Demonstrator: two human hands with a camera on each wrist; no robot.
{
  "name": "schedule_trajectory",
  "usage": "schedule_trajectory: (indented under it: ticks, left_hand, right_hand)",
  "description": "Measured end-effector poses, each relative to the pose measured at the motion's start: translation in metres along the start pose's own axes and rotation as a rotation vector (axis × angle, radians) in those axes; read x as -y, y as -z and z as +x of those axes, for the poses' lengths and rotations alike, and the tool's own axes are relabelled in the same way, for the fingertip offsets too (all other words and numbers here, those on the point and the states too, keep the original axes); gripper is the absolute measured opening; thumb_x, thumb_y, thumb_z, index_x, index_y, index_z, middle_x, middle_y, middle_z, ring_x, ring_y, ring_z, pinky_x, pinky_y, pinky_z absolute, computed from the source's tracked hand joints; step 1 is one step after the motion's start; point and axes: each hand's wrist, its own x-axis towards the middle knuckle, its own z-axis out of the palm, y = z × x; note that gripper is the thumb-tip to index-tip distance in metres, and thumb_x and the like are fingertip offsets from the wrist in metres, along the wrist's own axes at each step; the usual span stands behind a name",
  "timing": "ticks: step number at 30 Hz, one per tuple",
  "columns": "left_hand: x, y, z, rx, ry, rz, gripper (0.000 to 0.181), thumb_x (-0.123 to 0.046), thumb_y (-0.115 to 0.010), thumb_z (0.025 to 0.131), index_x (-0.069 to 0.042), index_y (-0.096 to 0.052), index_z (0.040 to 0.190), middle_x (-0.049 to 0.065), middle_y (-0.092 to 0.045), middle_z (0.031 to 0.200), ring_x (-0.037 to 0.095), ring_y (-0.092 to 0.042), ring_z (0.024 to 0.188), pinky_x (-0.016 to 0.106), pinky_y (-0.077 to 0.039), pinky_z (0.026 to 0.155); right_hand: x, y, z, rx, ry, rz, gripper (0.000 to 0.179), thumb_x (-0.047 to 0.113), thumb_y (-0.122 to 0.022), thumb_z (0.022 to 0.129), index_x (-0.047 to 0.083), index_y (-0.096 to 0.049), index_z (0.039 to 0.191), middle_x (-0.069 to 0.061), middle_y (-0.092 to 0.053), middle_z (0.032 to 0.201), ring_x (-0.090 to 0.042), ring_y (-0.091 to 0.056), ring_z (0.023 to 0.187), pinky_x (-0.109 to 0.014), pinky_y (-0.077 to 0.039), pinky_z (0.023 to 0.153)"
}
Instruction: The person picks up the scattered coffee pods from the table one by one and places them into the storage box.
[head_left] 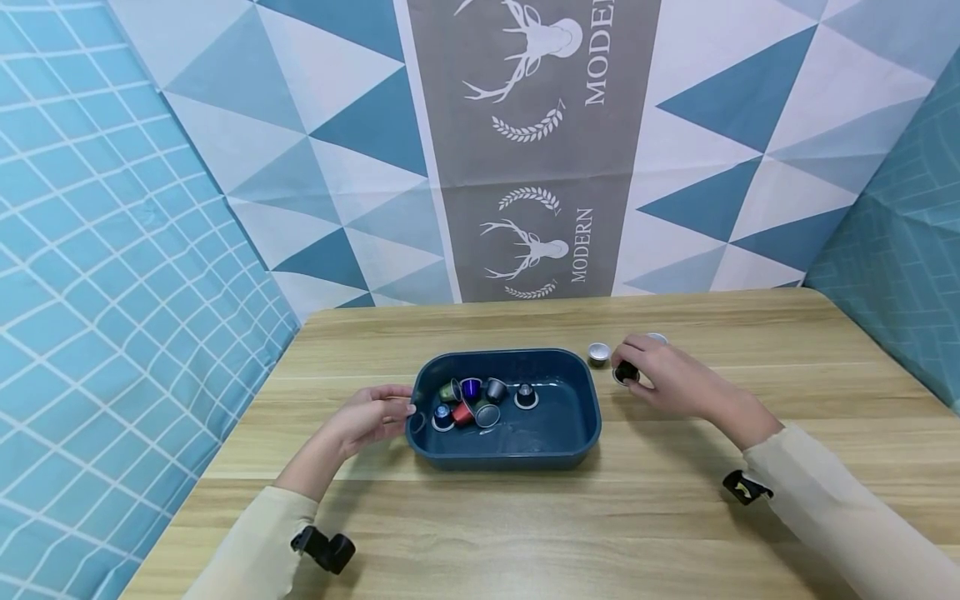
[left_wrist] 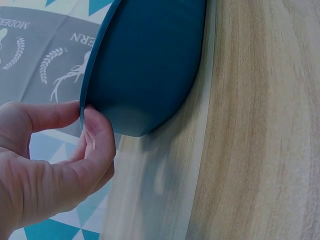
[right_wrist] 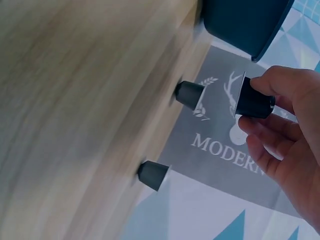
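Note:
My left hand (head_left: 369, 417) pinches the left rim of a dark blue tray (head_left: 517, 456); the left wrist view shows thumb and finger on either side of that rim. Inside the tray lie several coffee capsules, among them a red one (head_left: 462, 413), a purple one (head_left: 471, 388) and an upside-down black one (head_left: 526, 394). To the right of the tray, my right hand (head_left: 663, 375) holds a black coffee capsule (right_wrist: 254, 100) between thumb and fingers, above the table. Two more dark capsules stand on the table near that hand, one (right_wrist: 190, 94) closer to the tray, the other (right_wrist: 153, 175) farther off.
The tray stands on a wood-grain table (head_left: 480, 533). Behind it hangs a patterned cloth (head_left: 536, 167) with deer and lettering. A blue tiled-pattern sheet (head_left: 112, 292) borders the left side, and a teal one (head_left: 900, 242) the right.

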Motion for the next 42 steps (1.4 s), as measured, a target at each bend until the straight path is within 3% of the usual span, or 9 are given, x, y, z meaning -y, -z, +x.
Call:
schedule_trajectory:
  ticks: [20,29,42]
  left_hand:
    - [0.000,0.000,0.000,0.009,-0.006,-0.017,0.051,-0.006,-0.055,0.093,0.010,-0.036,0.138,0.004,-0.057,0.105,0.008,-0.061,0.089,0.022,-0.054,0.079]
    - [0.001,0.000,0.000,0.009,-0.006,-0.027,0.050,-0.005,-0.055,0.093,0.010,-0.036,0.137,0.004,-0.057,0.104,0.008,-0.061,0.089,0.022,-0.054,0.079]
    - [0.002,-0.001,-0.001,0.017,-0.014,-0.047,0.050,-0.005,-0.056,0.092,0.010,-0.036,0.136,0.003,-0.058,0.101,0.008,-0.061,0.088,0.022,-0.054,0.079]
  right_hand:
    - [0.022,0.015,0.009,-0.091,0.098,-0.022,0.023,0.003,-0.075,0.076,0.008,-0.061,0.094,0.000,-0.058,0.088,-0.009,-0.054,0.077,-0.027,-0.050,0.067]
    - [0.031,0.020,0.018,-0.145,0.190,-0.032,0.025,0.003,-0.077,0.073,0.007,-0.063,0.093,-0.001,-0.060,0.088,-0.009,-0.055,0.077,-0.026,-0.052,0.067]
    - [0.051,0.022,0.037,-0.052,0.189,0.006,0.023,0.007,-0.076,0.077,0.009,-0.063,0.095,-0.001,-0.061,0.093,-0.010,-0.057,0.082,-0.026,-0.053,0.071]
